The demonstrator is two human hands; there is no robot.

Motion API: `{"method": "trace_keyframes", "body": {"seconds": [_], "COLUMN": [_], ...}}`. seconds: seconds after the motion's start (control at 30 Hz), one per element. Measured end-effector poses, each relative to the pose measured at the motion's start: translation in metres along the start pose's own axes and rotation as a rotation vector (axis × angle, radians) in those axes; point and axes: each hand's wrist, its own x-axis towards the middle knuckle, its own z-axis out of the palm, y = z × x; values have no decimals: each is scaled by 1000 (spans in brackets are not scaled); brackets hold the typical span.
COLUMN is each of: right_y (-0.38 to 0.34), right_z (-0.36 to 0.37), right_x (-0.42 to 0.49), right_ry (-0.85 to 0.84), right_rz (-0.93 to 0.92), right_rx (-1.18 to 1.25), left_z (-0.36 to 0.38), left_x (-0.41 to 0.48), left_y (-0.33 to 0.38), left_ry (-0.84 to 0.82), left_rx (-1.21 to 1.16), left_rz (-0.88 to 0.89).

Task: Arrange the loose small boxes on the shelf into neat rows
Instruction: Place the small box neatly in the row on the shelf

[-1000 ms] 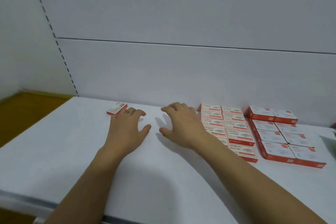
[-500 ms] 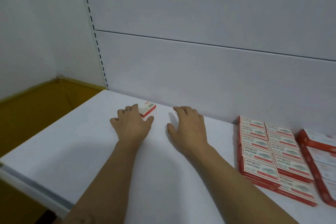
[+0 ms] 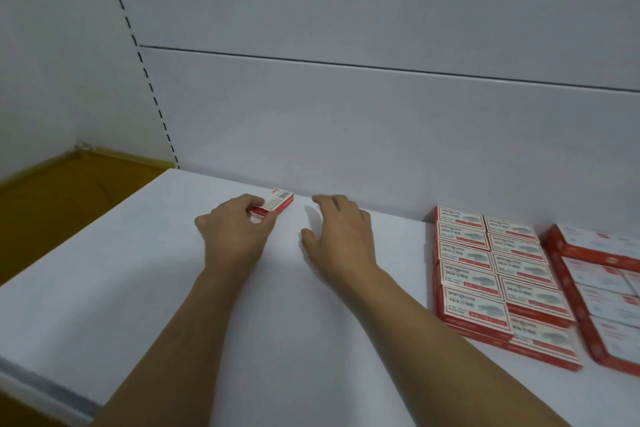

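Observation:
A single small red-and-white box (image 3: pixel 278 201) lies on the white shelf (image 3: pixel 145 263) near the back wall. My left hand (image 3: pixel 235 232) pinches its near end between fingers and thumb. My right hand (image 3: pixel 341 236) hovers just right of it with fingers spread and relaxed, holding nothing. To the right, small red-and-white boxes (image 3: pixel 485 274) lie in two neat columns running from the back wall toward the front.
Larger red-and-white boxes (image 3: pixel 602 284) sit in a block at the far right. The shelf's left edge drops to a yellow-brown floor (image 3: pixel 52 204). A white back panel (image 3: pixel 346 135) rises right behind the boxes. The front lip (image 3: pixel 45 392) runs along the lower left.
My left hand has closed its fingers round the loose box's end, which it only touched before. The view has shifted left, so the arranged boxes sit further right.

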Motion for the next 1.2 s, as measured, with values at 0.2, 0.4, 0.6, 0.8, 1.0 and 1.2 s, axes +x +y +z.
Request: {"method": "trace_keyframes", "body": {"seconds": [0.2,0.4,0.6,0.8,1.0,1.2], "right_y": [7,8,23,46,87,119], "right_z": [-18,-65,-122,-159,-181,-190], "right_x": [10,11,-20,-64,-93,-121], "right_ry": [20,21,-30,52,453,461], "right_rz": [69,-66,-193,-255,-387,-151], "right_rx": [100,212,-114,-422,-485,-195], "left_z": [-9,-15,-20,-24,-24,-5], "left_x": [-12,-21,-47,-71,-101,-123], "left_y": [13,28,51,93,146,176], "left_ry": [8,31,-173,-255,-292,-464], "left_rx": [-276,-329,-398,-539,-678,-715], "left_rz": [191,350,419,497,600,641]}}
